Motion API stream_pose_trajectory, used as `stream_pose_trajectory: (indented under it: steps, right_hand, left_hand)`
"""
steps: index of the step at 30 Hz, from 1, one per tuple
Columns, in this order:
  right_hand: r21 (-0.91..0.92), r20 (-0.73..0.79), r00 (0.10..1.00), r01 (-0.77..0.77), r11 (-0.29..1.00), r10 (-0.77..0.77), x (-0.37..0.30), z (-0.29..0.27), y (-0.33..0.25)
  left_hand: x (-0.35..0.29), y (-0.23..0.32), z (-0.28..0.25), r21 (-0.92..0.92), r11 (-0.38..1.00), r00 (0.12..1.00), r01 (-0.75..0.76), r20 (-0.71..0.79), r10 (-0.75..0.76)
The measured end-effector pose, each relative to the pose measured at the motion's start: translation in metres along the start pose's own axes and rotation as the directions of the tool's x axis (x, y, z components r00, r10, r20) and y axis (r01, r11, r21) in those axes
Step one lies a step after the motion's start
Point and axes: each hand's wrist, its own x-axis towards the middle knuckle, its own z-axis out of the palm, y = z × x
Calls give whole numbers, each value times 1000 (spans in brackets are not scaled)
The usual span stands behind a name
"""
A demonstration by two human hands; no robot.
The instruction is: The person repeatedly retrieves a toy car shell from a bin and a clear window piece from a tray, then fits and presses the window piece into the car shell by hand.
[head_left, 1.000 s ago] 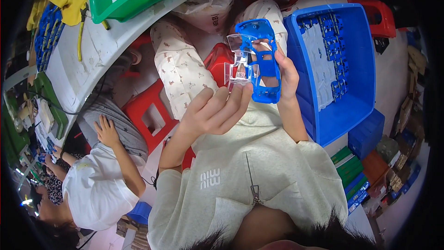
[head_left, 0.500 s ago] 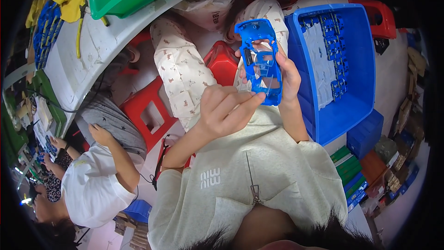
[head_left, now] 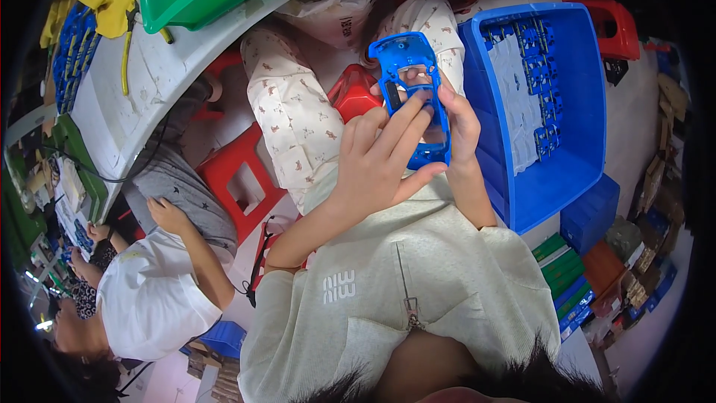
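A blue plastic toy car body shell (head_left: 406, 50), with window-like cut-outs, is held up over my lap. My right hand (head_left: 464, 123) grips it along its right edge, thumb on the near face and fingers behind, some showing through the openings. My left hand (head_left: 373, 153) lies over the lower left of the shell. Its index and middle fingers are stretched onto the shell's middle, and its thumb points right near the bottom end. A dark rectangular piece (head_left: 393, 94) sits on the shell's left side. The left palm hides part of the lower shell.
On my right stands a blue bin (head_left: 574, 104) holding rows of blue parts and white sheets. A white table (head_left: 149, 67) with a green tray (head_left: 168, 11) and yellow-handled pliers (head_left: 127, 56) is at left. Near a red stool (head_left: 239, 179) sits another person (head_left: 156, 291).
My left hand has gone from pinching near the shell's lower end to reaching up over its middle with fingers stretched. The shell's upper end has tipped slightly left.
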Motion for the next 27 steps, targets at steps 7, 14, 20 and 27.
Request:
stream_pose_trajectory:
  steps: [7, 14, 20, 27]
  right_hand:
    - [40, -16, 999, -44, 998, 45, -4, 10, -3]
    - [-172, -69, 997, 13, 985, -25, -4, 4, 0]
    - [-718, -101, 990, -2, 696, -101, -4, -1, -2]
    - [-886, -116, 952, 29, 462, -282, 3, 4, -2]
  left_hand:
    - [10, -10, 2, -146, 977, 912, 156, -359, -199]
    - [28, -35, 20, -663, 598, 858, 451, 137, -495]
    - [26, -36, 29, -615, 625, 827, 480, 81, -556]
    - [25, -35, 38, -663, 616, 853, 424, 65, -518]
